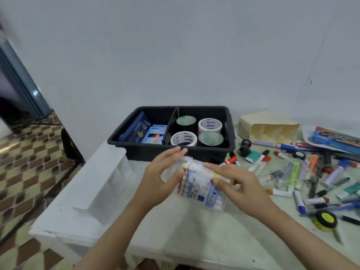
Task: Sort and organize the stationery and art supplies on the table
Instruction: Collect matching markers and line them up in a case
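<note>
I have both hands on the marker pack (200,186), a clear, glossy plastic sleeve with a row of round white barrels showing through it and a blue printed label on the front. My left hand (163,178) takes its left end, the thumb on the near face and the long fingers laid along the far edge; my right hand (239,184) curls its fingers over the right end, so the pack is clamped between the two, raised a little above the white table (194,240) and just in front of the black bin (155,152). The motion blur hides how hard each finger presses. The bin is a matte, round-cornered plastic tub split by one divider. Its left compartment holds a flat dark blue box (134,126) leaning against the wall and a light blue pencil pack (154,134). Its right compartment holds four tape rolls: two white printed ones (210,124) and two dark ones capped with pale green discs (211,138). Right of the bin a cream box (266,126) lies on its side with its open end facing me. Beyond my right hand sprawls a loose heap of markers (311,172), slim cylinders with red, blue, orange and black caps, crossing one another. A black and yellow tape roll (325,221) lies flat near the table's right edge. A ribbed white plastic tray (101,184) sits at my left.
</note>
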### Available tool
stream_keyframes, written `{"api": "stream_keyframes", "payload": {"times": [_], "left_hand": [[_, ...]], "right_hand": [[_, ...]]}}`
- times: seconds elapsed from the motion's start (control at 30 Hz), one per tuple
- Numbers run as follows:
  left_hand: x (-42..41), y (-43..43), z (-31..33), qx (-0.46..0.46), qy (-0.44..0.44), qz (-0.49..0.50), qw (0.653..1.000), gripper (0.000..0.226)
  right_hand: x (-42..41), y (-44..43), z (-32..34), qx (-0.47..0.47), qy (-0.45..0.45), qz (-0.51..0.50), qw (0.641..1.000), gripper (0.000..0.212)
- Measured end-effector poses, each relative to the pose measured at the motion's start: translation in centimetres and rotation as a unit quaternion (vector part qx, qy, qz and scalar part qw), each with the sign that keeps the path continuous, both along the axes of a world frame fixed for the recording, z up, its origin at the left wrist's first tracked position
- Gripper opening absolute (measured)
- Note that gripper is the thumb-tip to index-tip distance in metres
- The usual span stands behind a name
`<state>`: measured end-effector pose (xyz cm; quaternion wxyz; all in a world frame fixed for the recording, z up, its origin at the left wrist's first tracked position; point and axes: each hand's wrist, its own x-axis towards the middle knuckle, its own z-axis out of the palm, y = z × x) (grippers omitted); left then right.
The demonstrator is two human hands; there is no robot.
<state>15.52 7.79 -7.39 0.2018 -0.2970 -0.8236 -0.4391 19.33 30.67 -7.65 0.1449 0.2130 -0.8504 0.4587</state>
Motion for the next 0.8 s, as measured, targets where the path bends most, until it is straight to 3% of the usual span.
{"api": "stream_keyframes", "payload": {"times": [0.1, 0.2, 0.3, 0.37, 0.53, 0.67, 0.8], "left_hand": [[-4.8, -3.8, 1.8, -0.007, -0.052, -0.011, 0.999, 0.044], [-9.6, -7.7, 3.2, -0.039, -0.081, 0.025, 0.996, 0.048], [-15.0, -12.3, 3.5, -0.120, -0.083, 0.107, 0.983, 0.045], [-18.3, -15.2, 2.9, -0.174, -0.118, 0.137, 0.968, 0.040], [-21.8, -18.8, 1.8, -0.202, -0.188, 0.128, 0.952, 0.040], [-22.3, -19.7, 0.6, -0.171, -0.170, 0.130, 0.962, 0.041], [-22.4, -19.8, -0.2, -0.152, -0.155, 0.115, 0.969, 0.042]], "right_hand": [[-4.4, -2.7, 2.2, -0.075, -0.096, 0.011, 0.993, 0.032], [-8.7, -5.6, 3.5, -0.128, -0.130, -0.019, 0.983, 0.029], [-12.3, -9.1, 4.9, -0.264, -0.220, -0.043, 0.938, 0.026], [-14.7, -11.1, 5.6, -0.301, -0.245, -0.082, 0.918, 0.024], [-20.8, -15.2, 5.6, -0.161, -0.204, -0.215, 0.941, 0.024], [-23.2, -18.3, 5.0, -0.116, -0.212, -0.231, 0.942, 0.020], [-24.7, -20.3, 4.1, -0.014, -0.200, -0.250, 0.947, 0.030]]}}
